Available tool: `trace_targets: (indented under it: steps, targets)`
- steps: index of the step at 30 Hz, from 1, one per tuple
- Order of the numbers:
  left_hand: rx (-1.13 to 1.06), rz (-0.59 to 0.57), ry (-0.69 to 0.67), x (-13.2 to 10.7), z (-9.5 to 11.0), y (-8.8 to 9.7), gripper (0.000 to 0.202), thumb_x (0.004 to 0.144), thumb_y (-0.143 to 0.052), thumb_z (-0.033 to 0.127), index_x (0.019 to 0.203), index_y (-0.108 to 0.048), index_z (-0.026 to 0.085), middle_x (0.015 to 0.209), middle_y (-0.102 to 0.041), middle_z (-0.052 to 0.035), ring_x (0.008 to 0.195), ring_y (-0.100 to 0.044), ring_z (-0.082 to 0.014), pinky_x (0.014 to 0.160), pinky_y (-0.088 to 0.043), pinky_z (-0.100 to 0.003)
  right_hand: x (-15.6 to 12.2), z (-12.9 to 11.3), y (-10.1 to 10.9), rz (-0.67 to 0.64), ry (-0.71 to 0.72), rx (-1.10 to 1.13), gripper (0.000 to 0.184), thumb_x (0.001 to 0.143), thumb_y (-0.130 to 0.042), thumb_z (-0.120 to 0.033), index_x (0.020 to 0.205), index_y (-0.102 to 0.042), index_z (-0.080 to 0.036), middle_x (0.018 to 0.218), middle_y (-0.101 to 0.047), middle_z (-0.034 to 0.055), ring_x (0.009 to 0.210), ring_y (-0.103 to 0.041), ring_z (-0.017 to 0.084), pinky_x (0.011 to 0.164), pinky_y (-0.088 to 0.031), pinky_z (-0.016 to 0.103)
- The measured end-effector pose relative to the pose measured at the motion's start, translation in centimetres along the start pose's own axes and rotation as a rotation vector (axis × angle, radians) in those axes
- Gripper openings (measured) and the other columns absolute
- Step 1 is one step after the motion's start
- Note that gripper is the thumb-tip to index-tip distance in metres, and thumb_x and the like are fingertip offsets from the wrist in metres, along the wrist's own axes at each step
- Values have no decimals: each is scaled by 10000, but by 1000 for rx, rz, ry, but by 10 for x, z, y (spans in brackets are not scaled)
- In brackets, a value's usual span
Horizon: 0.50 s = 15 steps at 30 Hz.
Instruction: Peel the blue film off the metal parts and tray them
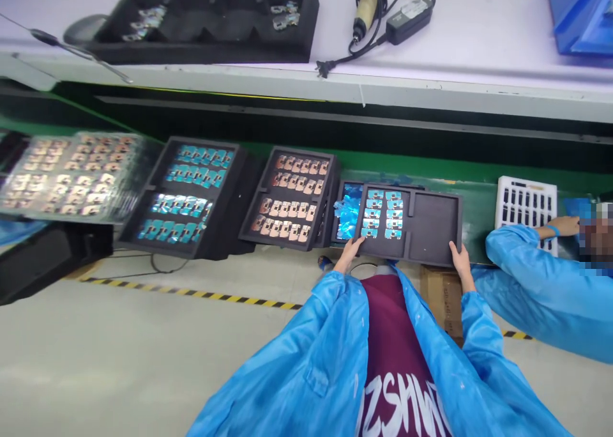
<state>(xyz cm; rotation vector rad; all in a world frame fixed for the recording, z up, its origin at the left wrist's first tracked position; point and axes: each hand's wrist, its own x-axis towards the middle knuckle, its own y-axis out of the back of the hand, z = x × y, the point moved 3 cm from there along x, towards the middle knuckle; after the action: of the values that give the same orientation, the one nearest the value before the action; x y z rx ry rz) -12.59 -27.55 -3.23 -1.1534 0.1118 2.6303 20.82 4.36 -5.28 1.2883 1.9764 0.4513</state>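
Between my two hands is a black tray. Its left part carries two columns of small blue-backed metal parts, while the right part shows bare black foam. My left hand grips the tray's lower left corner, and my right hand grips its lower right corner. Partly beneath the tray's left side is another black tray holding crumpled blue film. How far the held tray is raised above the surface below I cannot tell.
Left stand stacked trays of copper-coloured parts and blue parts, then clear trays. A co-worker's hand is at a white tray on the right. On the shelf above lie a black bin and an electric screwdriver.
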Motion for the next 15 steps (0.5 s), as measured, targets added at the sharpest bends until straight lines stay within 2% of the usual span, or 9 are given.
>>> trace_targets:
  steps: [5, 7, 10, 12, 15]
  targets:
    - [253, 68, -66, -4, 6, -8, 433, 865, -910, 338, 1193, -727, 123, 1305, -781, -206, 1361, -669, -352, 1200, -480, -432, -12, -19, 5, 47, 29, -43, 1155, 737, -397, -1034, 1234, -736, -48, 1278, -756, 342, 1321, -683, 490, 1159, -530, 570]
    - [308, 96, -92, -9, 8, -6, 407, 910, -858, 331, 1216, -724, 97, 1326, -775, -224, 1335, -690, -351, 1198, -482, -424, -16, -31, 10, 58, 44, -73, 1217, 707, -367, -1060, 1217, -733, -18, 1261, -737, 392, 1345, -654, 557, 1170, -507, 639]
    - [375, 128, -123, -15, 13, -3, 425, 948, -808, 352, 1269, -717, 88, 1343, -773, -223, 1293, -718, -345, 1155, -516, -404, -13, -39, 15, 68, 82, -111, 1211, 742, -369, -1024, 1281, -718, 3, 1347, -690, 424, 1427, -581, 612, 1198, -463, 710]
    - [418, 133, -143, -17, 18, -1, 443, 965, -782, 377, 1305, -711, 103, 1353, -775, -206, 1281, -725, -334, 1136, -531, -395, -7, -36, 14, 55, 44, -182, 1182, 755, -390, -1004, 1319, -741, -26, 1344, -714, 395, 1417, -608, 592, 1191, -500, 678]
    - [487, 123, -169, -15, 28, -1, 479, 986, -739, 427, 1350, -698, 118, 1371, -768, -192, 1291, -714, -328, 1136, -530, -391, 6, -28, 10, 2, -11, -271, 1138, 773, -388, -999, 1340, -781, -93, 1155, -791, 343, 1323, -671, 602, 1078, -581, 715]
